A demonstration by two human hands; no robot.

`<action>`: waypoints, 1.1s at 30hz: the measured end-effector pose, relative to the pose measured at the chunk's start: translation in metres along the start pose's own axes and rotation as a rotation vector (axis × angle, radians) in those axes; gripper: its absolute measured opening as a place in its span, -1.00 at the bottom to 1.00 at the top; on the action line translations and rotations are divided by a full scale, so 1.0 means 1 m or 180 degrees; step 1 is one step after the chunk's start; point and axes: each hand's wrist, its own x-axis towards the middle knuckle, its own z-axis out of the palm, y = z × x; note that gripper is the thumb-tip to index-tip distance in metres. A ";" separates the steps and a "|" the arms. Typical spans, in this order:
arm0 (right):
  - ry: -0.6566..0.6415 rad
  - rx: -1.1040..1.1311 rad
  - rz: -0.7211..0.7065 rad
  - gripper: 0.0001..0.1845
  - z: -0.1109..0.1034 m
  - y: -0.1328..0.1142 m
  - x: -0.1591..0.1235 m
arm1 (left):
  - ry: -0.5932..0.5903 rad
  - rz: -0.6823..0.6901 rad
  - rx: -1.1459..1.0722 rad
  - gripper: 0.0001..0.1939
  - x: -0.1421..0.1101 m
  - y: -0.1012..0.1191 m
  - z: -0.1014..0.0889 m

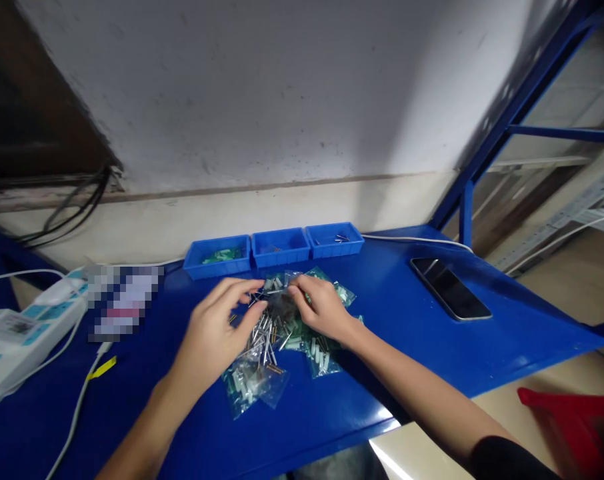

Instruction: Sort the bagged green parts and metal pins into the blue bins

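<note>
Over a pile of small clear plastic bags and loose metal pins, my left hand (222,323) is curved with thumb and fingers apart, holding nothing I can see. Opposite it, my right hand (322,307) pinches the edge of a small clear plastic bag (283,305), whose contents are blurred. Silvery metal pins (266,335) lie loose below the fingers. Bags with white plastic plugs (320,357) lie beneath my right wrist. Nearer the front, another bag (249,381) holds pale plugs, with a few brass-coloured pins beside them.
Three blue bins (281,248) stand in a row by the wall, with small parts inside. A phone (451,288) lies at the right on the blue table (382,373). At the left are a white power strip (37,340) and cables. A red stool (572,427) stands below right.
</note>
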 end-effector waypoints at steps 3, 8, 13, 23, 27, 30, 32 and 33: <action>0.0019 0.0033 0.0093 -0.75 0.004 -0.001 -0.001 | -0.0222 0.0124 -0.0182 -0.85 0.006 -0.007 0.024; -0.0123 0.0043 0.0045 -0.77 0.006 -0.002 -0.004 | -0.0111 0.0138 -0.0208 -0.87 0.005 -0.020 0.038; -0.0195 -0.0198 -0.0322 -0.78 0.007 -0.004 -0.005 | -0.0292 -0.0190 -0.0376 -0.76 -0.007 -0.023 0.029; -0.0093 -0.0526 -0.0933 -0.82 0.000 -0.005 -0.005 | -0.0344 -0.0768 -0.0830 -0.61 -0.010 -0.012 0.029; 0.0436 -0.0719 -0.0633 -0.76 -0.022 0.021 0.018 | -0.0346 -0.0861 -0.0488 -0.64 -0.007 -0.028 0.029; 0.1007 -0.1301 0.0392 -0.77 -0.047 0.044 0.038 | -0.0264 -0.0891 0.0068 -0.71 -0.004 -0.050 0.029; 0.0774 -0.1401 0.0553 -0.73 -0.065 0.046 0.039 | -0.0274 -0.0959 0.0300 -0.74 -0.003 -0.064 0.029; 0.0772 -0.1298 0.0495 -0.71 -0.073 0.042 0.035 | -0.0300 -0.1007 0.0352 -0.75 -0.003 -0.070 0.029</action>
